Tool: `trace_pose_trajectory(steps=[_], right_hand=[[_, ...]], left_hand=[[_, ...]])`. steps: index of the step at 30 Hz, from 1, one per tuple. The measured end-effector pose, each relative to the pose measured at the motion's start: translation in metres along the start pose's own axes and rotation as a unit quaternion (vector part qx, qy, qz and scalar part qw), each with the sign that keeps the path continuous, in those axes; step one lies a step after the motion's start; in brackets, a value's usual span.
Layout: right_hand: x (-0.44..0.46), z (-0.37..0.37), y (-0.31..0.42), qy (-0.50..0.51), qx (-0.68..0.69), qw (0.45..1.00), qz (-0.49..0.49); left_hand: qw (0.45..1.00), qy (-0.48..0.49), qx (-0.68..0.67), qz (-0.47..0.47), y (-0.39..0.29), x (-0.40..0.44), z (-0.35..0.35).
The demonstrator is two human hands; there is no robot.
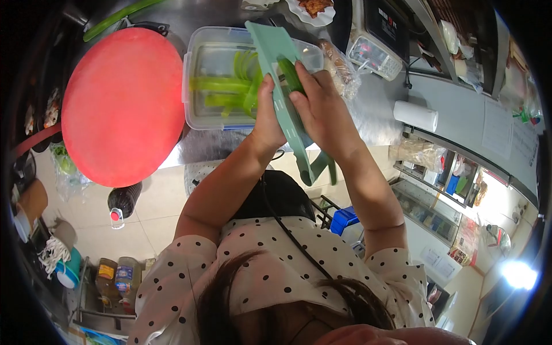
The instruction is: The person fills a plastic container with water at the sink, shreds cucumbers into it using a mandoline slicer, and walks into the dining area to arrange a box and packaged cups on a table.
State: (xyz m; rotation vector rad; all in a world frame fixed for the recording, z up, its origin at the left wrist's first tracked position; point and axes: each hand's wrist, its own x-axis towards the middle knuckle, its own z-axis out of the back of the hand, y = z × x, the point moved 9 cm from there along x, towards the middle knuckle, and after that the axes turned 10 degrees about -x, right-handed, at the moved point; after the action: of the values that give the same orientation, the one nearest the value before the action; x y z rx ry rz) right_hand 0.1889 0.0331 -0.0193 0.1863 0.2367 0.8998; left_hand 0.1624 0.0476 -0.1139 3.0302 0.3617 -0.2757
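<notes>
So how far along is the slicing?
Done: pale green strips lie in the clear tub. In hand: left hand holds the green slicer, right hand presses a green vegetable to it. Left: the length under that hand, and probably the long green piece beside the red board. Can't tell how full the tub should get.

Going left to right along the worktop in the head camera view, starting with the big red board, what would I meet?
Red board, clear plastic tub with green strips in it, keypad, white roll.
</notes>
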Motion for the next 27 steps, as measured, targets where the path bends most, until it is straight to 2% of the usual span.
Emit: trace_pose_trajectory(steps=[2,3,4,5,7,8,9,10,11,13,18,22,25,27], right_hand=[[0.005,0.002,0.011,0.0,-0.118,0.992,0.034],[0.007,0.005,0.015,-0.013,-0.135,0.99,0.043],[0.006,0.011,0.017,-0.043,-0.128,0.99,0.047],[0.005,0.018,0.019,-0.073,-0.12,0.989,0.052],[-0.004,0.033,0.02,-0.108,-0.095,0.988,0.064],[-0.012,0.033,0.016,-0.055,-0.045,0.997,0.038],[-0.023,0.033,0.015,0.0,0.006,1.0,0.013],[-0.033,0.027,0.015,0.057,0.057,0.997,-0.015],[-0.04,0.022,0.02,0.067,0.052,0.996,-0.005],[-0.044,0.013,0.015,0.072,0.035,0.997,-0.002],[-0.055,0.006,0.003,0.099,-0.018,0.995,-0.027],[-0.059,0.006,0.003,0.107,-0.031,0.994,-0.007],[-0.06,0.003,0.004,0.109,-0.083,0.991,-0.003],[-0.058,0.005,0.008,0.087,-0.098,0.991,0.016]], left_hand=[[1.0,-0.013,-0.024,-0.014,-0.002,0.003,0.002],[0.999,-0.01,-0.035,-0.024,-0.005,0.006,0.002],[0.998,-0.008,-0.048,-0.034,-0.008,0.008,0.002],[0.999,0.004,-0.003,-0.041,-0.014,0.012,0.001],[0.991,0.081,-0.108,-0.007,-0.019,0.014,-0.013],[0.98,0.119,-0.158,0.007,-0.024,0.013,-0.021],[0.99,0.066,-0.124,-0.013,-0.027,0.016,-0.013],[0.993,0.056,-0.099,-0.014,-0.029,0.015,-0.009],[0.996,0.046,-0.074,-0.011,-0.027,0.014,-0.004],[0.999,0.013,-0.022,-0.026,-0.028,0.012,-0.004],[0.999,-0.002,0.007,-0.037,-0.027,0.005,-0.008],[0.998,-0.015,0.042,-0.052,-0.028,-0.002,-0.013],[0.998,0.041,0.021,-0.042,-0.025,-0.005,-0.023],[0.998,0.033,0.04,-0.033,-0.02,-0.009,-0.021]])
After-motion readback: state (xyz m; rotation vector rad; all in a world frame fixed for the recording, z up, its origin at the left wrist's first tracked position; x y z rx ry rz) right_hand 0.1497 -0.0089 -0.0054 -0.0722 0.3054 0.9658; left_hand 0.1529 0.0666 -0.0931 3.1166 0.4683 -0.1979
